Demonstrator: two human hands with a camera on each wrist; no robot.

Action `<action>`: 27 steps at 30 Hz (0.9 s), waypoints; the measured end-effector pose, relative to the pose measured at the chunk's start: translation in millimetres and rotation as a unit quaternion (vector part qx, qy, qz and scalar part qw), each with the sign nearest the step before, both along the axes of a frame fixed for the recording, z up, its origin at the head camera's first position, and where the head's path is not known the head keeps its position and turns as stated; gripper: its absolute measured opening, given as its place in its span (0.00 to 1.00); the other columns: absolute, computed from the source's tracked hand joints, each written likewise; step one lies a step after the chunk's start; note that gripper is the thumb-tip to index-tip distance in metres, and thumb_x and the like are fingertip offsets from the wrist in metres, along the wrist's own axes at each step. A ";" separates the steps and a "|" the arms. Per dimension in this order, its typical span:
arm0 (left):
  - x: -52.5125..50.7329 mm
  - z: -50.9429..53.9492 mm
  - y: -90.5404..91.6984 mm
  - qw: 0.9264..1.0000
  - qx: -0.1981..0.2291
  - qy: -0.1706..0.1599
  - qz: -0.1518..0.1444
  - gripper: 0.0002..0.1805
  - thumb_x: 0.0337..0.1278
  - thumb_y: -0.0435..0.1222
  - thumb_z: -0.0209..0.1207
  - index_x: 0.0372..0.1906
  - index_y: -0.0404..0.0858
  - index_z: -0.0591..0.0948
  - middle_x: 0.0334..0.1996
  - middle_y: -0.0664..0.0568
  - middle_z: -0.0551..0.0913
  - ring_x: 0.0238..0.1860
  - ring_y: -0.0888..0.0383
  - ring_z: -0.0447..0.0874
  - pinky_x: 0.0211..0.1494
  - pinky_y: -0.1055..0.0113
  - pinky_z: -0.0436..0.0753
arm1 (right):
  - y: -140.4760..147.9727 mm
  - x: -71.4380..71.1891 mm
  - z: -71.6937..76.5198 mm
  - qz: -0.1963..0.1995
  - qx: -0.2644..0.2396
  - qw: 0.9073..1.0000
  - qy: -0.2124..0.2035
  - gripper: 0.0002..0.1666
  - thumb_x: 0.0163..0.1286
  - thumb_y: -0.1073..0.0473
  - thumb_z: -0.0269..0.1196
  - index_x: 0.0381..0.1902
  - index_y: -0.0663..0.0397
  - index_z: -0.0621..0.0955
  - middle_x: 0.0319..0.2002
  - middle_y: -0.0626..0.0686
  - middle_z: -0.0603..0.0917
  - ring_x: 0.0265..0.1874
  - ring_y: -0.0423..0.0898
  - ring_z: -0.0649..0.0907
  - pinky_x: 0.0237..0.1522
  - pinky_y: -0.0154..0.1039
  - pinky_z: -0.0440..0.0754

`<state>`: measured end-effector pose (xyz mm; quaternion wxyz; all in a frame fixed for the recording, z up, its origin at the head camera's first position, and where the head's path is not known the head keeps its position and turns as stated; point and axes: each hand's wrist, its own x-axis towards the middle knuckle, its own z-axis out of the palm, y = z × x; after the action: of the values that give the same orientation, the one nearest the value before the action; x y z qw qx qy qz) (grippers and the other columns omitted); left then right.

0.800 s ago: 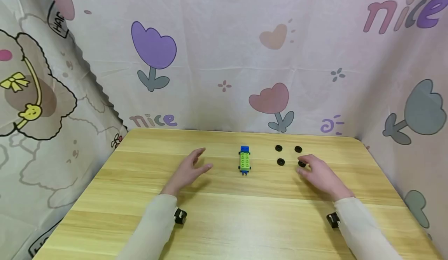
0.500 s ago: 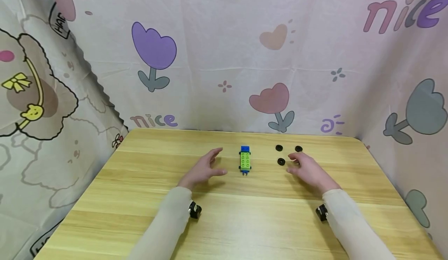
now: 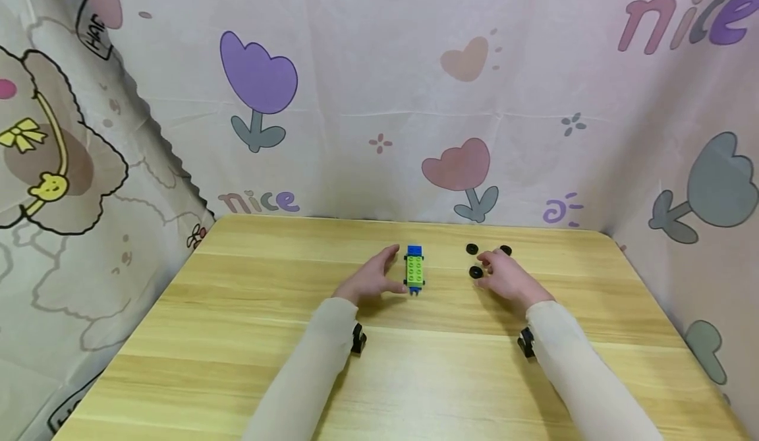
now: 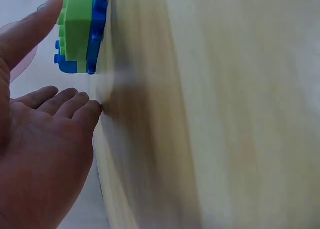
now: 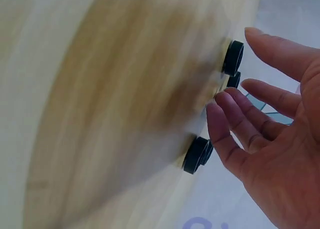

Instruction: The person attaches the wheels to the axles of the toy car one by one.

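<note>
A green and blue toy-brick body (image 3: 414, 271) lies lengthwise at mid-table. Close on its left is my left hand (image 3: 370, 280), thumb and fingers spread apart; whether the thumb touches the bricks, I cannot tell. The left wrist view has the hand (image 4: 47, 154) below the green brick (image 4: 79, 26). My right hand (image 3: 507, 279) hovers by the black wheels, bent fingers holding nothing. One wheel (image 3: 476, 272) is at its fingertips, another (image 3: 472, 248) behind. In the right wrist view, one wheel (image 5: 234, 58) stands between thumb and fingers, another (image 5: 194, 155) below the fingers.
One more black wheel (image 3: 505, 250) lies behind the right hand. The light wooden table (image 3: 237, 362) ends at a printed curtain (image 3: 356, 85) at the back, with more curtain on the left (image 3: 71, 283) and right.
My left hand has moved right, up beside the brick body. My right hand has moved left from the right-hand wheels to the nearer left wheel. Bricks and visible wheels stay in place.
</note>
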<state>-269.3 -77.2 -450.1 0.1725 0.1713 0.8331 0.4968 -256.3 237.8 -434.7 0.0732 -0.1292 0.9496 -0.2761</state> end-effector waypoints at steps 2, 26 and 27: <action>-2.3 -0.1 3.7 1.000 -0.008 0.004 -0.003 0.59 0.46 0.35 0.75 0.79 0.41 0.48 0.77 0.49 0.51 0.74 0.52 0.51 0.73 0.60 0.53 | -1.7 -1.5 -0.2 0.001 0.007 1.000 0.005 0.34 0.63 0.62 0.67 0.62 0.76 0.71 0.50 0.66 0.73 0.51 0.62 0.76 0.54 0.57 0.75; -16.0 -3.3 30.6 0.998 -0.049 0.034 0.006 0.60 0.39 0.32 0.78 0.77 0.39 0.54 0.71 0.45 0.60 0.69 0.50 0.61 0.72 0.57 0.57 | -8.4 -7.4 -4.9 0.032 0.037 0.998 0.048 0.14 0.60 0.70 0.65 0.45 0.68 0.80 0.40 0.60 0.75 0.38 0.55 0.76 0.47 0.54 0.75; -16.3 -3.2 30.4 0.998 -0.054 0.038 0.005 0.59 0.39 0.32 0.78 0.77 0.39 0.54 0.70 0.45 0.61 0.69 0.49 0.62 0.72 0.57 0.57 | -8.3 -7.8 -4.9 0.032 0.036 0.998 0.049 0.14 0.60 0.70 0.65 0.45 0.68 0.80 0.39 0.60 0.75 0.38 0.54 0.76 0.47 0.53 0.75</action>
<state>-285.6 -46.8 -453.3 0.1472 0.1767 0.8653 0.4453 -264.1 229.5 -439.6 0.0396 -0.1699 0.9568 -0.2324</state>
